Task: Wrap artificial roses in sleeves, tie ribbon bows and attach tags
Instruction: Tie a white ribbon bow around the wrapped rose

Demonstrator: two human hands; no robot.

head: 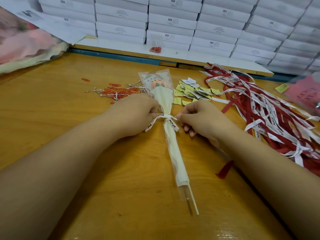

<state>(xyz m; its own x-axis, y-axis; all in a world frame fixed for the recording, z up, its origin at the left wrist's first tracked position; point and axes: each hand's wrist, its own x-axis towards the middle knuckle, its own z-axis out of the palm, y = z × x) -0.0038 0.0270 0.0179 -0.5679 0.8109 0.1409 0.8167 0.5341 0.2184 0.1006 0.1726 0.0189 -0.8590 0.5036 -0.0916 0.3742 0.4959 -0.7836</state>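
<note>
Behind, a wall of white cardboard boxes point(173, 19) printed "SGS"; on the orange-brown wooden tabletop point(131, 179), lengthwise between the forearms, an artificial rose point(158, 84) in a clear plastic sleeve point(173, 144) lined with cream paper, "LOVE YOU" legible near the bloom. Bow-tying in hand, seemingly: left hand point(136, 115) and right hand point(199, 118) each pinching one side of a narrow white script-printed ribbon point(165, 116) cinched round the sleeve's neck, lettering unreadable. Next, probably: pull loops snug and even, then fetch a small yellow paper tag point(214, 91).
</note>
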